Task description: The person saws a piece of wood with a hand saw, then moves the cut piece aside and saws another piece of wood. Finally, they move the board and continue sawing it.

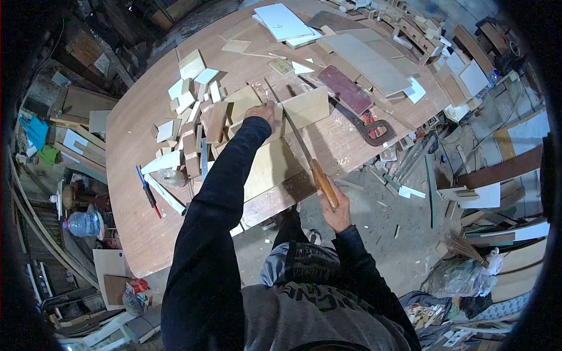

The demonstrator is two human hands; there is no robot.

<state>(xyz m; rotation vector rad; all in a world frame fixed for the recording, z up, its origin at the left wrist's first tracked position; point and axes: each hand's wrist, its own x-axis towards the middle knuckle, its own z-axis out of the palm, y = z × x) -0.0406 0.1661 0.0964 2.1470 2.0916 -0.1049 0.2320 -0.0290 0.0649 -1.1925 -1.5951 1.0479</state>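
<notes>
My right hand is closed round the wooden handle of a long file, near the front edge of the table. Its narrow dark blade slants up and left across the work, beside a pale wooden board standing on edge. My left hand grips the wood at the left of the blade, with its fingers partly hidden. Below it a wider pale plywood panel lies at the table edge, partly covered by my sleeve.
A handsaw and a reddish-brown board lie to the right on the round table. Several wood offcuts are piled at the left, near a blue and red tool. Scraps litter the floor.
</notes>
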